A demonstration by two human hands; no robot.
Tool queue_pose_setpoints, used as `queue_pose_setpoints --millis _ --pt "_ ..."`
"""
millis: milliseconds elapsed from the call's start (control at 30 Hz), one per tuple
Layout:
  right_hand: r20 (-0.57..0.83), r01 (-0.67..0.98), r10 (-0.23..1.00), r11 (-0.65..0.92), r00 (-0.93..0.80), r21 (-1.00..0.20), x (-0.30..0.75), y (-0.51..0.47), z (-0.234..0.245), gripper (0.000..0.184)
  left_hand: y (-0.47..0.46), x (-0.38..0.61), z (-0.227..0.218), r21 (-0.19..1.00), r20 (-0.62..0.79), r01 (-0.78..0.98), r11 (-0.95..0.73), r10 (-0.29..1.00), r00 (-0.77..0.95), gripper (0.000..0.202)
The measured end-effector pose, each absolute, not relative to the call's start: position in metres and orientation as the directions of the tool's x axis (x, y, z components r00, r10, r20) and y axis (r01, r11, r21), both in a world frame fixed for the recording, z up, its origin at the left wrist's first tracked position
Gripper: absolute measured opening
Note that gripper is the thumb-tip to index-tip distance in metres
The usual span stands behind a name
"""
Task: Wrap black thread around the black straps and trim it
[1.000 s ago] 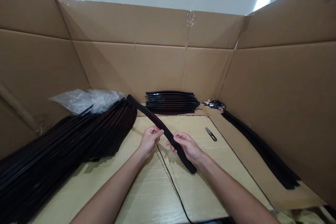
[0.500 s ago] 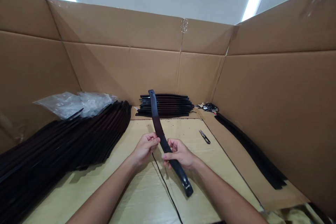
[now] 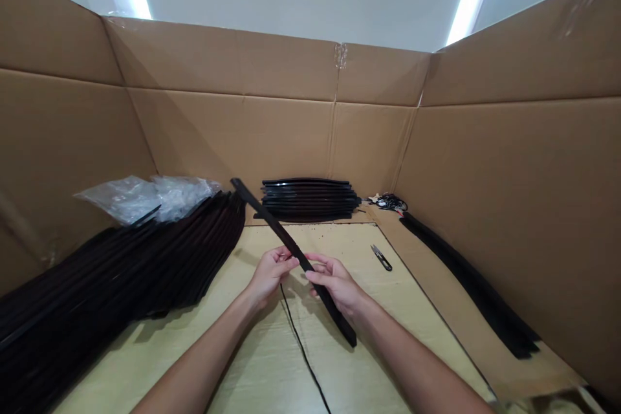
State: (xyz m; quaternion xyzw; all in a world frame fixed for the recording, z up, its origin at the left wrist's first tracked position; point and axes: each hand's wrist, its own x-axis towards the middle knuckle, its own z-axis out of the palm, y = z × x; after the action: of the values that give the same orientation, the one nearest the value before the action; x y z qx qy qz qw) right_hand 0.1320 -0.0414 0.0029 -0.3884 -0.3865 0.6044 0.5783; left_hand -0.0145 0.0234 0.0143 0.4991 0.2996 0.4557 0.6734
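Note:
A long, narrow black strap (image 3: 270, 222) is held slantwise above the table, its far end up to the left and its near end down to the right. My left hand (image 3: 270, 275) pinches it near the middle between thumb and fingers. Just below that, my right hand (image 3: 339, 284) is closed around the strap, thumb on top. From under my left hand a thin black cord (image 3: 303, 352) hangs toward the front edge; whether those fingers grip the cord too is hidden. The strap's narrow side faces me.
Many similar dark straps (image 3: 126, 272) lie fanned at the left beside clear plastic bags (image 3: 145, 197). Another stack (image 3: 308, 200) stands at the back. Thread snips (image 3: 381, 257) lie right of my hands. More black strips (image 3: 466, 278) rest along the right cardboard wall (image 3: 524, 194).
The strap has turned in my hands from its broad face to its narrow side, and its far end has swung left. Both hands keep their hold in nearly the same place.

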Motion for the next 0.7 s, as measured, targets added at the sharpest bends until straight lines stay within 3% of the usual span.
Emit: queue_pose_setpoints --millis 200,433,700 --pt "-0.032 -0.383 0.996 -0.063 -0.087 -0.922 0.1284 -0.0414 0.0015 0.044 0.0205 -0.0136 0.0126 0.94 0.047 -0.329 0.096 0.914 0.402 0.04" --pt "-0.013 -0.523 0.991 -0.081 -0.134 -0.848 0.1329 -0.0436 0.0101 0.039 0.0241 -0.0144 0.0109 0.939 0.061 -0.341 0.049 0.95 0.305 0.042" --pt "-0.003 -0.375 0.975 -0.088 -0.221 -0.923 0.1372 -0.0465 0.0103 0.048 0.0231 -0.0176 0.0124 0.947 0.018 -0.296 0.128 0.895 0.445 0.046"
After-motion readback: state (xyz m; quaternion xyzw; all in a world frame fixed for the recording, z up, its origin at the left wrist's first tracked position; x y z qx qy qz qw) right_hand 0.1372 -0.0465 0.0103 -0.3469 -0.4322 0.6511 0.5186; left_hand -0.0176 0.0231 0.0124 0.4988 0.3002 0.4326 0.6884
